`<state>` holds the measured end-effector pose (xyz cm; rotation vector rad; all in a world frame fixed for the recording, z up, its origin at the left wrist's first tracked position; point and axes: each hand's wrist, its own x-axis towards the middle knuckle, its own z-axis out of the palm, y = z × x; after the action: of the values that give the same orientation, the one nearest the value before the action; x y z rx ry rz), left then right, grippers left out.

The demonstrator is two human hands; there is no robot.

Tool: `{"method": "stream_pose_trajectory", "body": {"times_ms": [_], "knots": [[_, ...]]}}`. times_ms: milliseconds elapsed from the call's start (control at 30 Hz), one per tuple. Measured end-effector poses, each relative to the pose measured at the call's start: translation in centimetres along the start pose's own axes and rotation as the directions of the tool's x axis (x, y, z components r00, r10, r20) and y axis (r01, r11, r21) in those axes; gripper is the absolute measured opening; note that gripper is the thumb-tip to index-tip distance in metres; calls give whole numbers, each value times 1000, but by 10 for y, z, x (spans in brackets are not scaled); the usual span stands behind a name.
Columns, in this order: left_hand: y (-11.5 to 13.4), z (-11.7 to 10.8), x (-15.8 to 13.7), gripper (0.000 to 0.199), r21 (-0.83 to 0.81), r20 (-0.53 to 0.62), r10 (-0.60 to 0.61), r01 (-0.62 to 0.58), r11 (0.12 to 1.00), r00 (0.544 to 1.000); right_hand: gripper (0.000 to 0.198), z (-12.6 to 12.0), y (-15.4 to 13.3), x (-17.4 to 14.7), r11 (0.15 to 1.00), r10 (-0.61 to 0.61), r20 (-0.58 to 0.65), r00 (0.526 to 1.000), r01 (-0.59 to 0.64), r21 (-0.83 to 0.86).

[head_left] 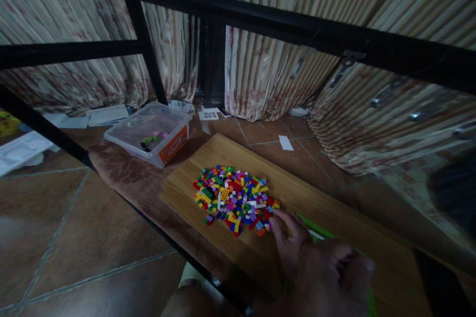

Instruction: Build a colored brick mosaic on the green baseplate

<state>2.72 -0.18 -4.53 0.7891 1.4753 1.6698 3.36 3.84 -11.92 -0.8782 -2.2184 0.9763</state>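
Observation:
A heap of small colourful toy bricks [236,195] lies spread over a wooden board. My left hand [290,240] reaches the heap's near right edge, thumb and forefinger curved towards each other among the bricks. Whether a brick sits between the tips is too small to make out. Closer to me, my right hand [330,272] is blurred, its fingers curled in. Anything inside them is hidden. Beneath the right hand is a green studded baseplate [323,230], mostly covered by it. A pale strip shows on the plate near its far edge.
The wooden board [219,146] rests on a brown cloth [130,178] within a black metal frame [260,15]. A clear plastic box [148,131] with a few pieces stands at the far left. Papers and a white card [286,142] lie on the tiled floor before striped curtains.

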Motion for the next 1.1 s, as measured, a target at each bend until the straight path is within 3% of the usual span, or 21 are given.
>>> {"method": "stream_pose_trajectory", "body": {"times_ms": [200,333,467,700,800,900,1100], "knots": [[-8,-4,5,32,-68,18,7,-6,998,1000,26,27,-12,42,953,-188,114,976,209,-219],[-7,-7,6,32,-71,-3,-5,5,997,1000,24,32,-13,42,948,-195,150,969,226,-223],[-1,-9,6,30,-41,-3,-10,9,999,1000,21,28,-8,39,971,-161,77,984,172,-164],[6,-3,-1,20,52,-40,-37,39,998,998,21,0,6,25,992,-106,-112,988,96,-87],[1,-6,-1,18,64,71,42,-46,997,997,22,-3,14,19,992,-77,-80,994,68,-107],[-6,-13,3,20,25,216,146,-155,988,965,24,1,21,17,978,-123,9,992,123,-166],[-13,-16,8,32,-22,276,223,-226,974,935,30,7,26,25,947,-140,23,990,141,-289]]}}
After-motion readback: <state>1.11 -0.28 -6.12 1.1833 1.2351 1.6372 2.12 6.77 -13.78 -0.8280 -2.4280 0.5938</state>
